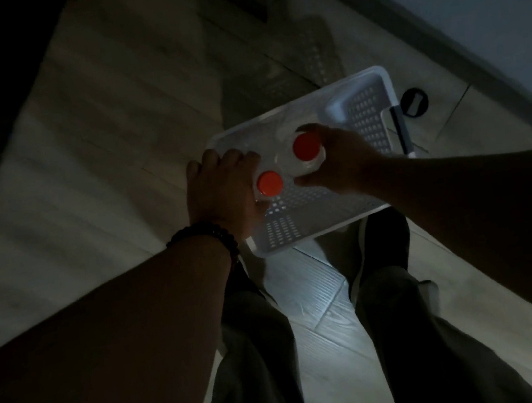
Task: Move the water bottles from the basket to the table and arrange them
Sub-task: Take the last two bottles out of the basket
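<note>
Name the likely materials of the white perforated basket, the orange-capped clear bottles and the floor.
White perforated basket: probably moulded matte plastic, given its rounded rim and even slots. Left clear bottle and right clear bottle: seemingly thin plastic, see-through, capped in smooth orange. Pale floor: wood-grain planks or printed tile; dim light leaves it open.

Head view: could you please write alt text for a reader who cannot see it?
Seen from above in dim light, the left hand grips the nearer red-capped bottle and the right hand grips the farther red-capped bottle in a white perforated basket on a pale floor. A dark beaded bracelet circles the left wrist.
</note>
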`<move>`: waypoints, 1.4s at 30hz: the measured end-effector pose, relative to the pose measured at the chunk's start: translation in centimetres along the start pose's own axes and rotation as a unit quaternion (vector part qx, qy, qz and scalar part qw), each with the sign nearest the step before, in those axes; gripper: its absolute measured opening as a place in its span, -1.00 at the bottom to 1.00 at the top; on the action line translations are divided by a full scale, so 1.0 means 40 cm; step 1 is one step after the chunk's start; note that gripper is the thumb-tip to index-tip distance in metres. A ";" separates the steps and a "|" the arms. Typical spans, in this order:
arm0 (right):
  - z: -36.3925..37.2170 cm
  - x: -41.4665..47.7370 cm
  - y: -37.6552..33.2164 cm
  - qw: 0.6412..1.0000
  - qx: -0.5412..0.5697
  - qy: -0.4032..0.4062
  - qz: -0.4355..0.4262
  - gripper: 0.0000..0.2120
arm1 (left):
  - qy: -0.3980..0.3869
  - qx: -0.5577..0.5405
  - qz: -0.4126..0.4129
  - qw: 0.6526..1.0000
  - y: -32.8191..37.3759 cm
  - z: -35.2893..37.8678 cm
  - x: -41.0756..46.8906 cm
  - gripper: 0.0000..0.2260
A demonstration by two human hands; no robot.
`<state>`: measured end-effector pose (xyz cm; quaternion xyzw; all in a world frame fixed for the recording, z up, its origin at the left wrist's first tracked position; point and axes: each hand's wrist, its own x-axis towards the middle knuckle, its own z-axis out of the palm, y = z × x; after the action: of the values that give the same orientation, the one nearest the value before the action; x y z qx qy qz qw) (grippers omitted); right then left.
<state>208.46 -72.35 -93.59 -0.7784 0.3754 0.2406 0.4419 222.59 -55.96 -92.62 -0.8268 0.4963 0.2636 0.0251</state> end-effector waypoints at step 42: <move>-0.942 -1.342 -0.782 0.774 0.590 0.230 -0.008 -0.62 | 0.032 -0.726 -0.090 0.681 0.550 -1.543 -0.710 -0.70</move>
<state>202.67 -74.87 -21.18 -0.4003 0.5279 -0.2175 0.7168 219.14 -62.89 -21.61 -0.6342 0.0726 0.5108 -0.5759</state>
